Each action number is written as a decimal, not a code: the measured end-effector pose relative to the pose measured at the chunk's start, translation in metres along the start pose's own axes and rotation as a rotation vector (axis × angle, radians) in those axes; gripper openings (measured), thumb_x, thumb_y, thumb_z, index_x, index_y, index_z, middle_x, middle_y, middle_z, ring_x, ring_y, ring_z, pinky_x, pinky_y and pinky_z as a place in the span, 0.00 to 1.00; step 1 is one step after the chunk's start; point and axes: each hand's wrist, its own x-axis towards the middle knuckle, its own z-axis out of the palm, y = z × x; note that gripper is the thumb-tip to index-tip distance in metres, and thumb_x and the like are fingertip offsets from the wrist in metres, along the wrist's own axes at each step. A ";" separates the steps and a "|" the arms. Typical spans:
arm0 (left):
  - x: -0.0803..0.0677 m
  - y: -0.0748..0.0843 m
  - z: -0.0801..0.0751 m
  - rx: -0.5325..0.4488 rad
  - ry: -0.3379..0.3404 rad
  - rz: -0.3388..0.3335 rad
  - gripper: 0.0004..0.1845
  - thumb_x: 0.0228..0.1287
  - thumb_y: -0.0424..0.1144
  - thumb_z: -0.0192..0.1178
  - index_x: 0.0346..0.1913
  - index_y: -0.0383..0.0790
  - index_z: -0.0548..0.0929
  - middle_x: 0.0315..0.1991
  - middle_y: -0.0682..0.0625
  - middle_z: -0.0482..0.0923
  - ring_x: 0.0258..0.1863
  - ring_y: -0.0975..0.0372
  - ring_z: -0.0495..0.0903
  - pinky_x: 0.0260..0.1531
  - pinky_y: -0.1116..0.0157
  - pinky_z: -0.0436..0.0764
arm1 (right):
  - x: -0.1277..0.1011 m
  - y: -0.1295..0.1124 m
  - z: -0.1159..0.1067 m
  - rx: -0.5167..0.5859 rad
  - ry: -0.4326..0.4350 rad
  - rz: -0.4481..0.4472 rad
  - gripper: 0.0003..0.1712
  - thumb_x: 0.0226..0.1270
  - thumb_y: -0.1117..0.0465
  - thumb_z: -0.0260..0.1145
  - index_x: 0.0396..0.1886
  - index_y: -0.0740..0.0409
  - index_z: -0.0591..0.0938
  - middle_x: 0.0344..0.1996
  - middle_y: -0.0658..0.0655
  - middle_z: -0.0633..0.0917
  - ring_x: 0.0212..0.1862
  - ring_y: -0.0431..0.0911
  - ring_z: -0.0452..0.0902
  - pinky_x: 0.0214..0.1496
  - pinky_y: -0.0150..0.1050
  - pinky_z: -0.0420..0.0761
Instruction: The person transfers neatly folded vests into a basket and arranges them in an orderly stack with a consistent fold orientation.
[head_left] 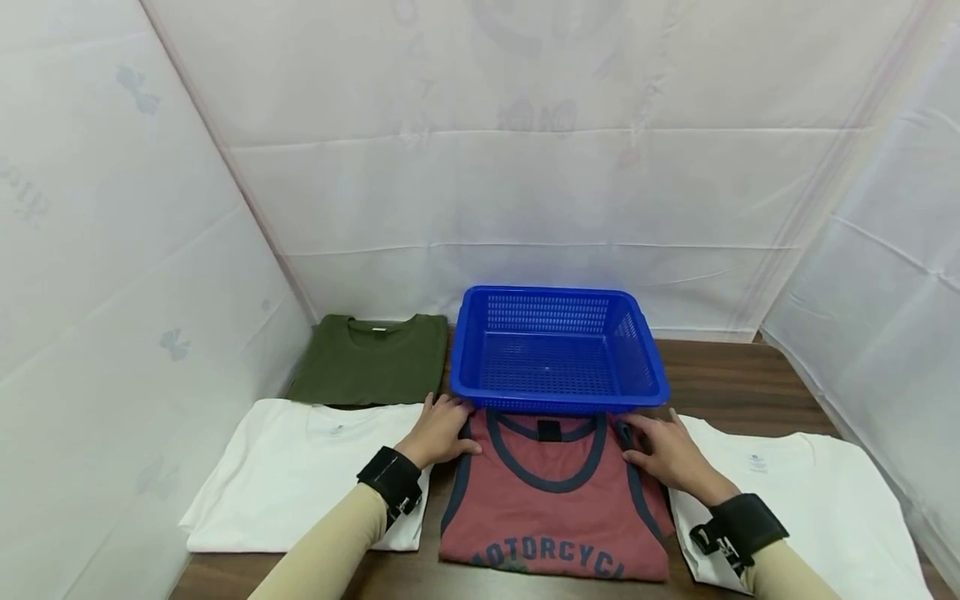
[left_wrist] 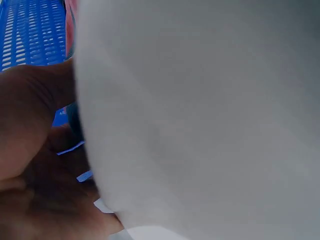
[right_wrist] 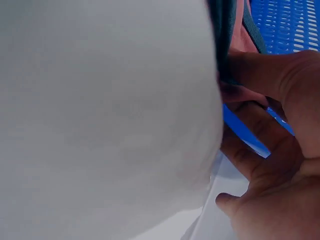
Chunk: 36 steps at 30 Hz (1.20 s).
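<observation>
a blue basket (head_left: 546,358) with slotted sides sits at the back of the brown wood-grain desk (head_left: 727,375). to its left lies a green shirt (head_left: 382,367), folded, a small pale label in its neck. just in front of that is a folded white shirt (head_left: 300,479); another white shirt (head_left: 813,492) lies folded at the far right. pale creased sheets hang round the desk: a left sheet (head_left: 112,292), a back sheet (head_left: 450,192) and a right sheet (head_left: 892,208). faint marks on the back sheet may be lettering, too pale to read.
</observation>
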 end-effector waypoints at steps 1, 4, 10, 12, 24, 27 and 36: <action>0.001 0.000 0.001 -0.014 0.005 -0.001 0.30 0.57 0.50 0.77 0.59 0.38 0.83 0.60 0.39 0.81 0.60 0.40 0.75 0.65 0.28 0.58 | -0.001 0.000 0.000 0.007 0.007 -0.005 0.31 0.57 0.65 0.80 0.61 0.63 0.82 0.32 0.51 0.86 0.39 0.51 0.84 0.65 0.76 0.61; 0.001 -0.001 0.004 -0.084 0.027 0.018 0.21 0.57 0.45 0.78 0.50 0.39 0.84 0.54 0.40 0.82 0.59 0.41 0.75 0.66 0.28 0.56 | -0.005 -0.001 0.001 0.046 0.016 -0.025 0.30 0.59 0.67 0.78 0.62 0.63 0.82 0.48 0.60 0.88 0.47 0.55 0.85 0.58 0.62 0.78; -0.007 -0.002 0.006 -0.251 0.078 0.111 0.12 0.61 0.34 0.74 0.41 0.42 0.79 0.39 0.51 0.80 0.41 0.57 0.80 0.49 0.54 0.79 | -0.013 -0.001 -0.001 0.118 0.057 -0.077 0.26 0.59 0.72 0.76 0.58 0.58 0.83 0.41 0.52 0.86 0.36 0.40 0.80 0.34 0.38 0.78; -0.010 -0.003 0.004 -0.287 0.086 0.123 0.12 0.63 0.33 0.73 0.43 0.43 0.79 0.36 0.54 0.79 0.34 0.64 0.78 0.37 0.63 0.78 | -0.015 -0.001 -0.001 0.129 0.098 -0.105 0.23 0.57 0.73 0.77 0.52 0.55 0.83 0.36 0.48 0.82 0.33 0.35 0.76 0.31 0.35 0.76; -0.023 -0.002 -0.012 -0.409 0.192 0.135 0.17 0.63 0.30 0.72 0.43 0.51 0.74 0.33 0.58 0.81 0.27 0.67 0.76 0.32 0.67 0.76 | -0.021 -0.006 -0.012 0.137 0.221 -0.136 0.18 0.56 0.73 0.77 0.35 0.45 0.83 0.32 0.43 0.83 0.33 0.34 0.77 0.31 0.38 0.79; -0.026 0.001 -0.016 -0.430 0.223 0.124 0.20 0.64 0.27 0.70 0.43 0.48 0.69 0.34 0.58 0.78 0.28 0.65 0.74 0.32 0.66 0.74 | -0.024 -0.006 -0.015 0.160 0.235 -0.119 0.18 0.56 0.73 0.77 0.37 0.44 0.85 0.32 0.44 0.87 0.34 0.33 0.80 0.31 0.38 0.82; -0.035 0.006 -0.024 -0.534 0.345 0.185 0.20 0.58 0.14 0.62 0.26 0.44 0.72 0.28 0.56 0.74 0.27 0.66 0.73 0.25 0.69 0.69 | -0.033 -0.003 -0.017 0.156 0.327 -0.149 0.19 0.57 0.76 0.75 0.41 0.48 0.87 0.28 0.42 0.85 0.26 0.30 0.71 0.27 0.27 0.72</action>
